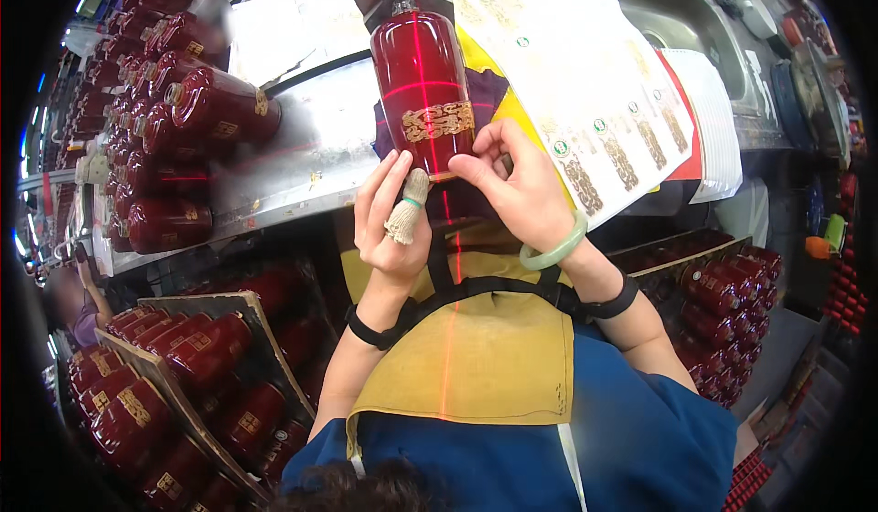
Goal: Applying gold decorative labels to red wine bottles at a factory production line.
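A glossy dark red bottle (416, 69) lies in front of me, its base toward me and its neck pointing away against a dark support (428, 2). A gold patterned decal (437, 122) sits near its base. Red light lines cross the glass. My left hand (391, 219) grips the base at the left, fingers rather straight; a cloth finger cover (408, 208) with a green band is on its thumb. From the right, my right hand (523, 187) holds the base edge with its thumb along the rim and its index finger bent. A pale green bangle (556, 242) circles that wrist.
Printed sheets of gold decals (585, 64) lie to the right, beside a metal sink (681, 27). Many red bottles (219, 102) are stacked on the left of the metal bench (302, 151). More fill wooden trays (261, 338) at lower left and a rack at right.
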A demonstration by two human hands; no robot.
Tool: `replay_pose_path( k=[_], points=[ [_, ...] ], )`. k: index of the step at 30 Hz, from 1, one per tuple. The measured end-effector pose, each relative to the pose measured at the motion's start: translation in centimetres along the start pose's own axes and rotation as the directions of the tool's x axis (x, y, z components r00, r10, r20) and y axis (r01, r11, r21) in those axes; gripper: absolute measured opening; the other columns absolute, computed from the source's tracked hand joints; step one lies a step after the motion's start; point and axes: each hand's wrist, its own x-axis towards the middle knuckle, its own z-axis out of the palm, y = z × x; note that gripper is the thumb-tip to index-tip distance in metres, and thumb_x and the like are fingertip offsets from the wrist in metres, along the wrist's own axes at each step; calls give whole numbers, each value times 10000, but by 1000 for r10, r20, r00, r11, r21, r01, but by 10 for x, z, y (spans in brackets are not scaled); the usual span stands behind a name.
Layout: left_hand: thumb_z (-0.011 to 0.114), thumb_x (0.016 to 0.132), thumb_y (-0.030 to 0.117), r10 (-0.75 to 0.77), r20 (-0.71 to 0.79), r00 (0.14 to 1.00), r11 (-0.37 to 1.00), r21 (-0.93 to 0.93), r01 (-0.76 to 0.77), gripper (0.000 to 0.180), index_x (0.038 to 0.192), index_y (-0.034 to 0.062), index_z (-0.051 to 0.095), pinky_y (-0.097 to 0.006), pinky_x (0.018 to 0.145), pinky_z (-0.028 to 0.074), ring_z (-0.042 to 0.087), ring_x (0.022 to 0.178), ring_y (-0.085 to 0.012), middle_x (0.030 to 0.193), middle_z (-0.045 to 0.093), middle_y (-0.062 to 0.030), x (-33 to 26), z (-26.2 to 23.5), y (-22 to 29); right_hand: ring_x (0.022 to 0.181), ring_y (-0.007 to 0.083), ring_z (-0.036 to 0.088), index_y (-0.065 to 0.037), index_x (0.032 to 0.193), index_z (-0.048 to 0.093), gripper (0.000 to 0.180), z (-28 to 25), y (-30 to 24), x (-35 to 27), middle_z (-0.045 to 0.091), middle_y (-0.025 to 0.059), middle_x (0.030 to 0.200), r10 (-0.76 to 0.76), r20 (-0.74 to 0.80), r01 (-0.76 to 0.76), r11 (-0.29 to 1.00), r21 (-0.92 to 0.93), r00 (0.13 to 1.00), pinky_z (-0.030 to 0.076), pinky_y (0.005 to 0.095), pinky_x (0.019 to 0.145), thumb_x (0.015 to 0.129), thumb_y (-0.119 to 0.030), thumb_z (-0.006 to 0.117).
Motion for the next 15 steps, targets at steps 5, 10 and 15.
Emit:
replay_pose_path(
  k=[5,10,15],
  points=[
    [770,823,-112,4,-8,1000,1000,18,-4,312,1128,-70,721,-410,940,594,715,1079,-346,1169,740,-172,-2,2,-2,696,119,572,1,985,597,345,4,-1,1,619,51,758,32,-13,-32,999,-18,999,479,287,653,900,-251,817],
    [768,825,-111,-24,-2,1000,999,23,24,300,1119,-63,727,-413,941,595,715,1081,-344,1166,742,-171,-2,1,0,704,127,575,3,980,602,330,2,-5,0,627,59,774,17,6,-17,1000,-13,1000,481,293,653,908,-245,807],
    [760,831,-119,-14,-16,1000,1000,12,14,318,1141,-60,723,-410,944,593,715,1083,-347,1168,743,-167,-3,4,1,716,148,580,8,986,595,376,5,3,1,621,68,775,10,-49,-9,1000,23,999,489,312,677,895,-279,820]
  ],
)
